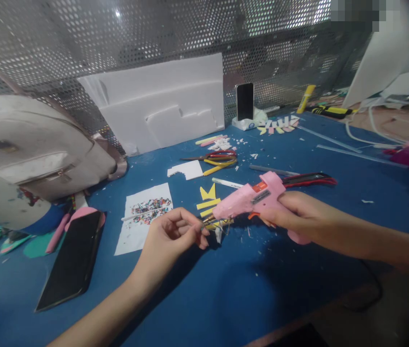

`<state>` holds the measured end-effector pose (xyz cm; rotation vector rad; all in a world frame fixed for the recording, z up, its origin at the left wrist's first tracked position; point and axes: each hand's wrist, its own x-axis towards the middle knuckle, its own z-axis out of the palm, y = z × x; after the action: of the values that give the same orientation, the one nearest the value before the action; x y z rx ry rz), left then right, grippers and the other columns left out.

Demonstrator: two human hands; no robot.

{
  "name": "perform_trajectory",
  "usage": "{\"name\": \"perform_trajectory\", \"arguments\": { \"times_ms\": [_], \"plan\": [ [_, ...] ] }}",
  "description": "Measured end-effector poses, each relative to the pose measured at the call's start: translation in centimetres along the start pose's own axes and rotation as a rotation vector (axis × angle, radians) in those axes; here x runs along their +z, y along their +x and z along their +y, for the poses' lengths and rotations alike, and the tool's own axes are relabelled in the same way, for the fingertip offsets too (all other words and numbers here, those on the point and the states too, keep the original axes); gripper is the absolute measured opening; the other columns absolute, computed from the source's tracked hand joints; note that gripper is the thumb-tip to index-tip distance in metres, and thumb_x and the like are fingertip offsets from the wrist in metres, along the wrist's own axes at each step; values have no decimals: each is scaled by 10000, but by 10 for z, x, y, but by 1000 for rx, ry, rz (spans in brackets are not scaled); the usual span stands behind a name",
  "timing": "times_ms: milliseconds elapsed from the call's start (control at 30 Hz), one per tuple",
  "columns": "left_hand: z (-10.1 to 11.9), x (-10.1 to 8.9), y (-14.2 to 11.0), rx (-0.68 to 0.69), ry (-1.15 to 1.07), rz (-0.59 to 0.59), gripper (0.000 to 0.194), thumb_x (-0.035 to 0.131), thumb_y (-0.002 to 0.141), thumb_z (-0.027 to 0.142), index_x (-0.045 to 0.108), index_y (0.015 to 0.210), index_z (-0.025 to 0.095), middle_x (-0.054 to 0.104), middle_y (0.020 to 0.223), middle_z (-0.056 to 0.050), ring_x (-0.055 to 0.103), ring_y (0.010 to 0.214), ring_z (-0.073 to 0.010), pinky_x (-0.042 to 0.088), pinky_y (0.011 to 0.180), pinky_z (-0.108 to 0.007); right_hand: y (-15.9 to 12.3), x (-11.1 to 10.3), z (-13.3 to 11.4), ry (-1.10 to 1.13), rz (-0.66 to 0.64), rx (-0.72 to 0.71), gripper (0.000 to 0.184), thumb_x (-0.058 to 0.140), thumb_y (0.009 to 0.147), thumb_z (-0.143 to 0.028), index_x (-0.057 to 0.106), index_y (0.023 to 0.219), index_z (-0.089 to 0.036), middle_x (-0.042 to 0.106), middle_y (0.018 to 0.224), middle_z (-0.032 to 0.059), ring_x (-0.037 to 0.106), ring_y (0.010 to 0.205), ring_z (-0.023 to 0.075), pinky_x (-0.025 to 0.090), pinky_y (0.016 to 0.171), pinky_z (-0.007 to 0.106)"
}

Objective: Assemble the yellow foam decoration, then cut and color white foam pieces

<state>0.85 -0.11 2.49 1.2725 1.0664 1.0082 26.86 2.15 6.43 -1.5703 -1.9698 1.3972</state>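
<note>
My right hand point(291, 217) is wrapped round a pink hot glue gun point(238, 200) with an orange trigger. Its nozzle points left and meets the fingertips of my left hand point(175, 231). Those fingers are pinched on something small that I cannot make out. Just beyond the nozzle lie yellow foam strips point(208, 205) and a yellow crown-shaped cutout point(208, 192). Left of them, a white sheet point(121, 246) carries colourful glitter bits point(154, 207) and a thin white stick.
A black phone point(70, 260) lies at the left, before a pale backpack point(41, 149). Scissors point(221, 158), a red-edged cutter point(311, 180) and clear glue sticks point(334, 140) lie farther back. White foam board point(168, 103) leans on the perforated metal panel, near an upright phone point(245, 101).
</note>
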Motion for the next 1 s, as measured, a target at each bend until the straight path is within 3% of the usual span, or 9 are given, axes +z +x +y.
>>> {"name": "perform_trajectory", "arguments": {
  "times_ms": [433,700,1000],
  "plan": [
    [0,0,-2,6,0,-6,174,676,852,251,613,740,133,694,685,-18,633,581,-84,525,622,-200,1,0,-1,22,19,-29,506,531,830,-666,534,733,-170,394,643,-21,384,555,98,343,462,208],
    [-1,-1,0,5,-3,-2,183,690,844,261,608,738,136,693,678,-17,635,580,-88,520,609,-199,3,-1,5,22,43,10,617,501,772,-781,518,750,-164,402,673,-18,413,576,99,371,488,213],
    [-3,-1,0,13,5,-11,177,679,856,259,613,745,138,694,691,-19,633,590,-87,515,618,-201,1,1,1,36,-5,-5,603,488,792,-770,527,773,-168,394,706,-12,400,602,105,376,505,210]
  ]
}}
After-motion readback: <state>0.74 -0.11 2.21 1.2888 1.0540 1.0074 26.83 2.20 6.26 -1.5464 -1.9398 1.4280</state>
